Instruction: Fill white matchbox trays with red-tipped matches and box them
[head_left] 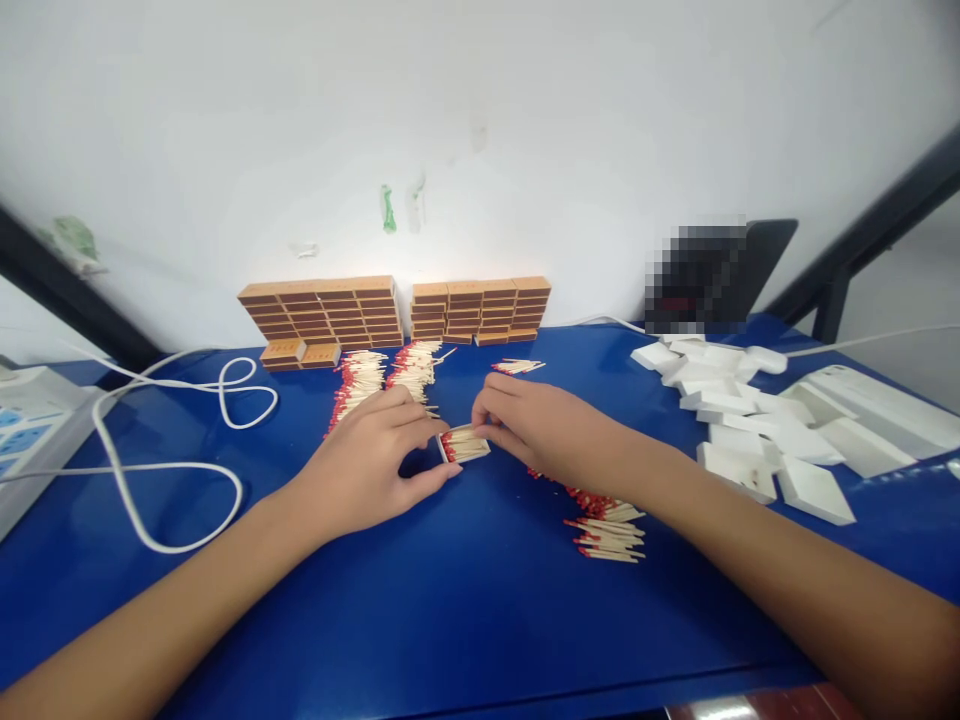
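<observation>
A small white matchbox tray filled with red-headed matches lies on the blue table between my hands. My left hand grips its left end, thumb along the near side and fingers on the far side. At the tray's right end, the fingertips of my right hand are pinched together against the matches; whatever is between them is hidden. Loose piles of matches lie just beyond my left hand. Another pile sits under and in front of my right forearm.
Stacked brown matchboxes stand against the wall, with a second stack beside them. Empty white trays are heaped at the right, near a dark tablet-like panel. White cable loops by a power strip at left.
</observation>
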